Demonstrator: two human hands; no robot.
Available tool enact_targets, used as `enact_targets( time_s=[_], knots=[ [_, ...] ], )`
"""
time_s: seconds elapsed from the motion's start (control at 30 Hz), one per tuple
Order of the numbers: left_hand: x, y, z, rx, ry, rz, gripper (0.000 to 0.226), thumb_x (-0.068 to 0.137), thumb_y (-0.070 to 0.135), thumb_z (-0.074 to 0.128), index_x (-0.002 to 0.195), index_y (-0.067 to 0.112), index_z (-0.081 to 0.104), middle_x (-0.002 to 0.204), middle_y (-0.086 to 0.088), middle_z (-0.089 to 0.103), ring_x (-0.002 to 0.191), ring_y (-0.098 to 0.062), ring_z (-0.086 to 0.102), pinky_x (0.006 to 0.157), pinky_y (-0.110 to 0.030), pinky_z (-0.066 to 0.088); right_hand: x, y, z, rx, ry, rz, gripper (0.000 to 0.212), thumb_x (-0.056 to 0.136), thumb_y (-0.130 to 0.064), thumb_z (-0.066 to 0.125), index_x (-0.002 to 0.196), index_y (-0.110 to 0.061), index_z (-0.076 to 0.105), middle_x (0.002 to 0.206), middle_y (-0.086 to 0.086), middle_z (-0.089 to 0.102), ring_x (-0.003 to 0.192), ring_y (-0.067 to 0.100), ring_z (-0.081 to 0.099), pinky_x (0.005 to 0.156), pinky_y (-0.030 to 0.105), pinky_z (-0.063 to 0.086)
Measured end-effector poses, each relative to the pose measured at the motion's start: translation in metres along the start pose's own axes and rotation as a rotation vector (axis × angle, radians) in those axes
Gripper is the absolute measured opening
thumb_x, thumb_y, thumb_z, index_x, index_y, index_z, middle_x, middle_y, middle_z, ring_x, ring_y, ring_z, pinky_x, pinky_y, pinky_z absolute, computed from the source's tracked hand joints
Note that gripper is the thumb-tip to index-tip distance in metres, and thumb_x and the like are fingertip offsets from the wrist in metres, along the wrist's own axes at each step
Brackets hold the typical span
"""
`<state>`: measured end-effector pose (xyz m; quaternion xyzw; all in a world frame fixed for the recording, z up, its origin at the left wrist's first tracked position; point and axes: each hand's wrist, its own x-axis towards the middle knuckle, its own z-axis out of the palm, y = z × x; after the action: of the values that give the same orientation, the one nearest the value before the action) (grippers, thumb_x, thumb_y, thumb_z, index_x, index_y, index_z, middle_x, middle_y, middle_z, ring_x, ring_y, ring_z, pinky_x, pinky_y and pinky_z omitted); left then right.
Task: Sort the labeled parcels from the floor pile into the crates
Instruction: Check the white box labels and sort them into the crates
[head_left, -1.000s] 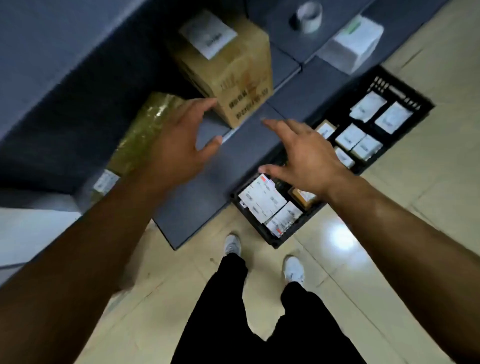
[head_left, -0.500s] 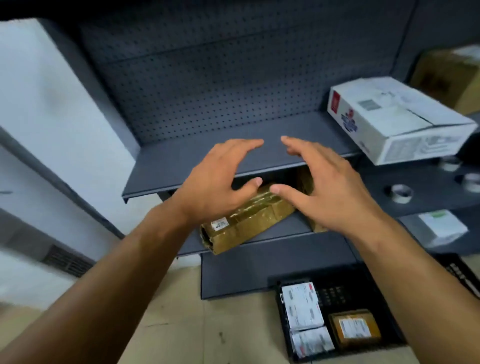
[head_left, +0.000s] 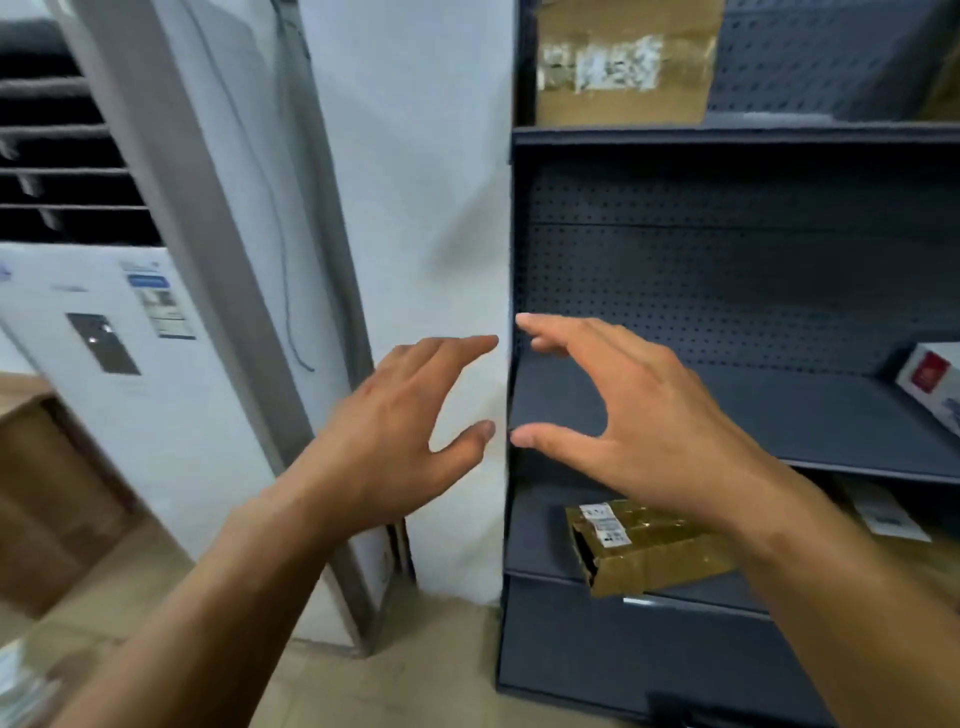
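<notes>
My left hand (head_left: 400, 431) and my right hand (head_left: 618, 415) are raised side by side at chest height, fingers spread, holding nothing. Both hover in front of the left end of a dark grey shelf unit (head_left: 727, 405). A taped brown parcel (head_left: 649, 545) with a white label lies on the lower shelf, below my right wrist and partly hidden by it. No crate and no floor pile show in the head view.
A white wall panel (head_left: 415, 208) and a grey frame (head_left: 223, 260) stand left of the shelves. A white box with a red mark (head_left: 935, 384) sits at the middle shelf's right end. A brown carton (head_left: 623, 62) is on the top shelf. A wooden cabinet (head_left: 47, 493) stands far left.
The view has swung up and to the left, away from the black crates on the floor. Both hands stay open and empty and have risen in front of the shelf's left edge.
</notes>
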<state>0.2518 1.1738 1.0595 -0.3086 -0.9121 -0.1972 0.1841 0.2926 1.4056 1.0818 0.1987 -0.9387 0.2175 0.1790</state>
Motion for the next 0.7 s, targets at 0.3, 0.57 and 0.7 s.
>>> enact_targets(
  time_s=[0.3,0.57,0.7],
  knots=[
    [-0.131,-0.155,-0.125,0.12,0.031,-0.263,0.068,0.094,0.051,0.055,0.155,0.038,0.027,0.152,0.01,0.044,0.14,-0.013,0.039,0.114,-0.044,0.041,0.109,-0.162,0.125,0.191,-0.074,-0.208,0.079,0.08,-0.074,0.052,0.151,-0.047,0.032,0.138,-0.019,0.057,0.126,0.005,0.054,0.106,0.044,0.05],
    [-0.234,-0.275,-0.184,0.181,0.169,-0.572,0.068,0.092,0.05,0.06,0.153,0.038,0.031,0.147,0.012,0.048,0.136,-0.008,0.043,0.112,-0.043,0.044,0.202,-0.279,0.235,0.284,-0.181,-0.403,0.088,0.07,-0.078,0.043,0.152,-0.045,0.034,0.142,-0.013,0.058,0.132,0.015,0.054,0.106,0.046,0.045],
    [-0.269,-0.325,-0.198,0.198,0.192,-0.693,0.068,0.09,0.051,0.057,0.152,0.036,0.035,0.144,0.011,0.051,0.135,-0.007,0.044,0.112,-0.04,0.043,0.254,-0.314,0.3,0.33,-0.229,-0.506,0.083,0.076,-0.075,0.05,0.151,-0.042,0.036,0.136,-0.013,0.061,0.118,0.001,0.05,0.097,0.031,0.042]
  ],
)
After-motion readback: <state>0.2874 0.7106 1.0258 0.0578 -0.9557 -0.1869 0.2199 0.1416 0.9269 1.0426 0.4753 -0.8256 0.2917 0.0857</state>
